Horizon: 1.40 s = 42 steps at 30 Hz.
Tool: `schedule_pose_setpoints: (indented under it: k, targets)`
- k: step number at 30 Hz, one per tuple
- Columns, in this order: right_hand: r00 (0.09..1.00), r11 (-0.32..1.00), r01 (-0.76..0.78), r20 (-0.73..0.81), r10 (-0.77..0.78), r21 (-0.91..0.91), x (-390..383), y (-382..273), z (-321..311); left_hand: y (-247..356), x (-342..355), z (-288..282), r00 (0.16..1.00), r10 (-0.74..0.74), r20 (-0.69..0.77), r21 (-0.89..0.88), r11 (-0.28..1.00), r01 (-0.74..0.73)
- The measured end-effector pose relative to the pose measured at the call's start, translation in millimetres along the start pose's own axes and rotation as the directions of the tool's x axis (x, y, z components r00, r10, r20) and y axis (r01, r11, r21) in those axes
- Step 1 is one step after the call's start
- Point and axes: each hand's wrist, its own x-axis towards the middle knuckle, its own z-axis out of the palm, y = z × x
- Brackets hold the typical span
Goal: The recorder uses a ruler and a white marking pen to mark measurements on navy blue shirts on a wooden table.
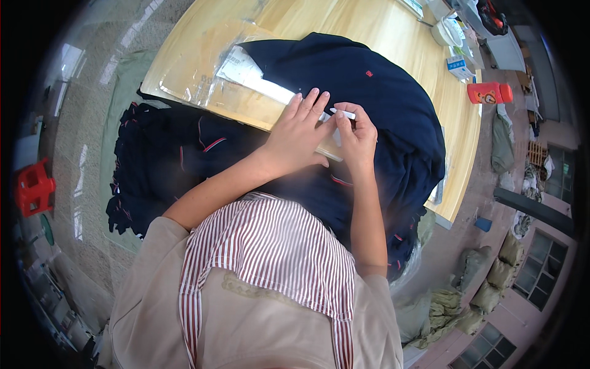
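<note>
A navy blue garment (pixel 344 67) with a small red emblem lies spread over the wooden table. My left hand (pixel 295 132) rests flat on its near edge with fingers spread, over a white strip (pixel 267 88) that looks like a paper or card template. Beside it, my right hand (pixel 358 136) pinches a short white stick (pixel 345 114), which looks like a marking pen or chalk; its tip points left toward my left fingertips. What lies right under my left palm is hidden.
More navy garments (pixel 153 144) with red and white trim are heaped below the table's near edge. Clear plastic covers the left of the wooden table (pixel 283 18). At the right edge stand a red bottle (pixel 490 93), a blue-white carton (pixel 458 67) and a white tub (pixel 447 32).
</note>
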Motion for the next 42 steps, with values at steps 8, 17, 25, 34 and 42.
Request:
schedule_pose_setpoints:
  k: [8,17,25,34,42]
  targets:
    - [0.998,0.996,0.059,-0.007,-0.060,-0.061,3,3,2,0,1,1,1.000,0.014,-0.015,0.007,1.000,-0.014]
    - [0.995,0.976,0.095,-0.005,-0.098,-0.194,7,2,6,0,0,1,1.000,0.014,-0.008,0.025,1.000,-0.013]
    - [0.961,0.865,0.213,-0.063,-0.270,-0.455,13,-5,14,-1,0,0,0.999,0.024,-0.026,0.040,0.999,-0.023]
    - [0.986,0.995,-0.066,-0.147,0.076,0.077,23,14,-3,5,5,-2,1.000,0.018,0.014,0.009,1.000,-0.018]
    - [0.760,0.996,0.092,-0.647,-0.060,0.015,8,60,-207,0,-23,-8,0.984,-0.033,-0.177,-0.324,0.946,-0.026]
